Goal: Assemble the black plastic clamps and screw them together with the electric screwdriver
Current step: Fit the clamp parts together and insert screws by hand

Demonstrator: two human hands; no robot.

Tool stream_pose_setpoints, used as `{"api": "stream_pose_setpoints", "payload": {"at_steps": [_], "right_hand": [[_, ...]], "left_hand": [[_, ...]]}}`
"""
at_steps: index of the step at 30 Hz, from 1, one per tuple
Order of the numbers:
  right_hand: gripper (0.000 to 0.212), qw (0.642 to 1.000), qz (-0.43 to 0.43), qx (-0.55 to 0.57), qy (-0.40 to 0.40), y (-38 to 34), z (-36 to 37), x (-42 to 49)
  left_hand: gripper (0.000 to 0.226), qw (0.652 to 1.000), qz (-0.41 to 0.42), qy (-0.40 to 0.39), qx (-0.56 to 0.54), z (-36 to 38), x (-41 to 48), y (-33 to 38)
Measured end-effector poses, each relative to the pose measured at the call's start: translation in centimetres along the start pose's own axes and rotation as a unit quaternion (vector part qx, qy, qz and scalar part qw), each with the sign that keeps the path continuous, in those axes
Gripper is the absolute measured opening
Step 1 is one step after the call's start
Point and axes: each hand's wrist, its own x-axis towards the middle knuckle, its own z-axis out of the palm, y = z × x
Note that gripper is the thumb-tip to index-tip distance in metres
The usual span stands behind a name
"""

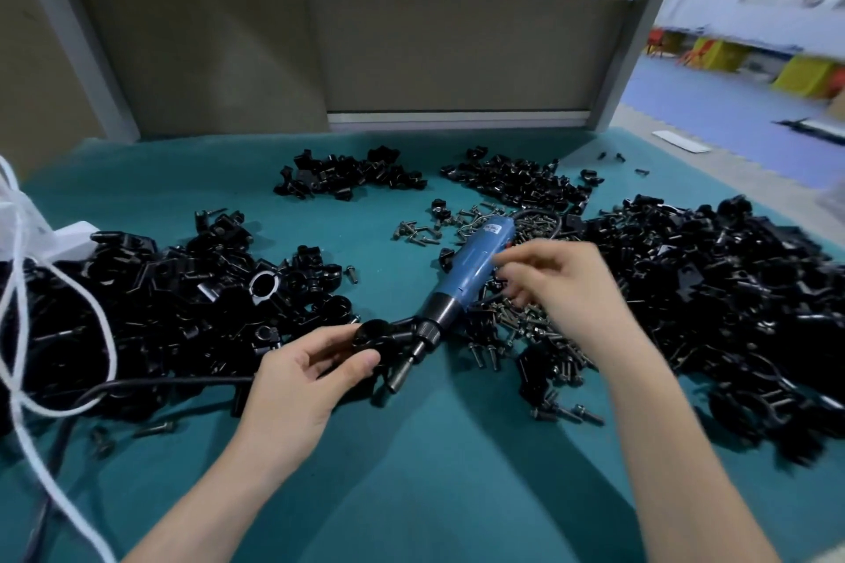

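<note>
From the head view we look down on a table (411, 494) covered in teal cloth. The left hand (306, 384) grips a black clamp (371, 335) between thumb and fingers, just beside the tip of the electric screwdriver (471, 270) — a blue tool lying on the cloth near the middle, its tip pointing toward us and leftward.

The right hand (564, 288) hangs over the screwdriver's body and a scatter of screws (526, 327). Its fingers are curled but blurred, so we cannot tell whether they pinch anything.

Loose black clamp parts lie in heaps all around. We see a large left heap (160, 302) and a large right heap (731, 297), both near the hands, and two smaller ones at the back — a far left heap (347, 178) and a far right heap (521, 185). A black cable (151, 383) runs across the cloth below the left heap toward the left hand. A white cord (18, 334) loops at the left edge.
</note>
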Motion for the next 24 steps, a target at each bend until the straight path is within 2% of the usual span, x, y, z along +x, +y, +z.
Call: {"api": "stream_pose_setpoints", "payload": {"at_steps": [2, 6, 11, 14, 18, 21, 24], "right_hand": [[0.011, 0.991, 0.036, -0.118, 0.061, 0.7, -0.7, 1.8], [0.005, 0.97, 0.083, -0.231, -0.008, 1.5, 1.9, 4.2], [0.012, 0.909, 0.121, -0.398, 0.023, 1.7, 4.4, 5.4], [0.014, 0.9, 0.139, -0.413, 0.03, 1.3, 5.1, 5.7], [0.013, 0.905, 0.129, -0.404, 0.044, 1.1, 5.8, 5.6], [0.008, 0.92, 0.123, -0.365, 0.066, 1.7, 5.9, 5.1], [0.009, 0.952, 0.107, -0.28, 0.066, 2.5, 5.1, 4.9]], "left_hand": [[0.026, 1.0, -0.004, 0.001, -0.002, 0.0, -0.1, -0.1], [0.026, 1.0, -0.007, 0.005, -0.006, 0.0, -0.2, -0.1], [0.026, 1.0, -0.004, -0.002, -0.01, 0.3, -0.1, 0.1], [0.026, 1.0, -0.001, -0.01, -0.005, 0.3, -0.3, 0.3], [0.026, 1.0, 0.002, -0.016, 0.01, 0.4, -0.5, 0.5], [0.026, 1.0, 0.0, -0.018, 0.011, 0.4, -0.6, 0.7], [0.027, 1.0, 0.004, -0.019, 0.023, 0.4, -0.7, 0.9]]}}
